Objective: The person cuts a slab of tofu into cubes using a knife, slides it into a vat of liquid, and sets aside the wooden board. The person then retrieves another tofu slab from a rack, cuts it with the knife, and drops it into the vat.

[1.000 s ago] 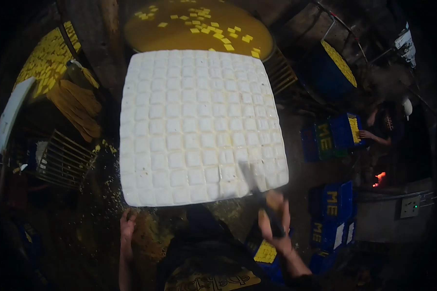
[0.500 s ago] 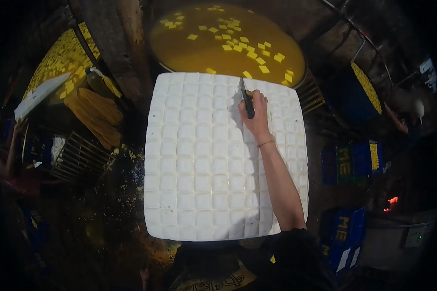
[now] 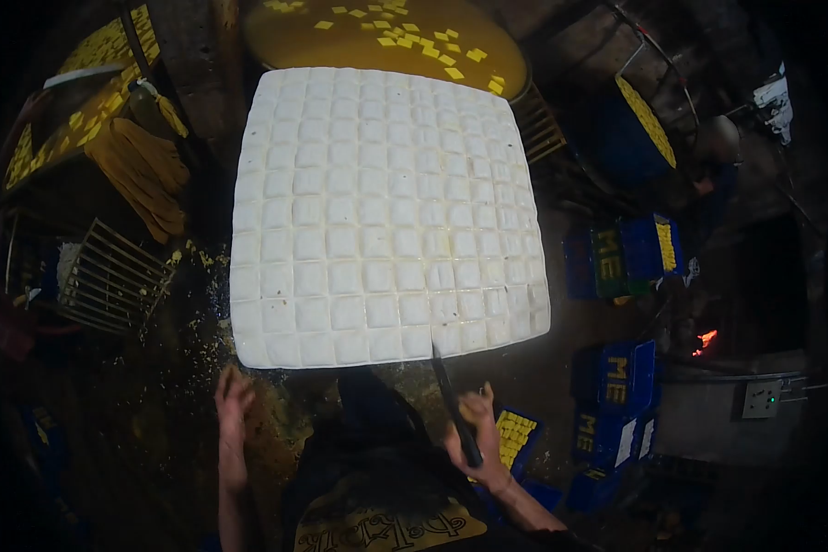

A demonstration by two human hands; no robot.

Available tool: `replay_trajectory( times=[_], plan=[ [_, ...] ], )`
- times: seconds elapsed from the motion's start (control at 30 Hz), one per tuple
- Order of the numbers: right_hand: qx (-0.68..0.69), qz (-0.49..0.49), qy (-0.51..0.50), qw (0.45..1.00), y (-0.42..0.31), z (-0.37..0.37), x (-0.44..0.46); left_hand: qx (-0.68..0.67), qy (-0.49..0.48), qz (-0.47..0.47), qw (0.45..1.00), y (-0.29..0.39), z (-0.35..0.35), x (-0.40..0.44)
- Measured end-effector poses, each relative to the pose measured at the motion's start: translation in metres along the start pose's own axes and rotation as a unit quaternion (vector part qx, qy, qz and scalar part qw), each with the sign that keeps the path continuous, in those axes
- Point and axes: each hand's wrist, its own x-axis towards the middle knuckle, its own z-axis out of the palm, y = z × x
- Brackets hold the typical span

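A large white slab of tofu (image 3: 340, 212), marked in a grid of square cushions, fills the middle of the view. My right hand (image 3: 483, 442) grips the dark handle of a knife (image 3: 446, 391) just below the near edge. The tip of the blade meets that edge, right of its middle, and some of the blade may be hidden. Below the near left corner is my left hand (image 3: 234, 396), holding nothing; its fingers are loosely bent, apart and slightly blurred.
Beyond the slab stands a round vat (image 3: 386, 41) with yellow squares floating in it. Slatted racks (image 3: 120, 281) and a brown cloth (image 3: 138, 175) lie left. Blue crates (image 3: 607, 377) stack at right, near a fire (image 3: 705, 342). A person (image 3: 718, 152) is at far right.
My right hand has brought the knife from the slab's far edge to its near edge. My left hand has come into view. The camera view has shifted, so the slab sits higher.
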Motion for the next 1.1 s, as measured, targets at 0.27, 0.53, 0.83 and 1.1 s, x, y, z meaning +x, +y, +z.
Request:
replay_trajectory(
  times=[0.27,0.53,0.83,1.1],
  plan=[
    [0.054,0.058,0.072,0.994,-0.016,-0.014,0.147,-0.013,0.034,0.158,0.987,0.144,0.099,-0.019],
    [-0.004,-0.141,0.187,0.972,0.068,0.105,0.447,-0.252,-0.186,0.075,0.947,0.113,0.024,-0.008],
    [-0.049,-0.140,0.112,0.983,0.075,0.106,0.418,0.389,-0.045,0.039,0.919,-0.189,-0.175,-0.069],
    [0.010,-0.003,0.049,0.999,0.006,0.072,0.115,0.239,-0.001,0.034,0.970,-0.218,-0.179,-0.044]
  ],
)
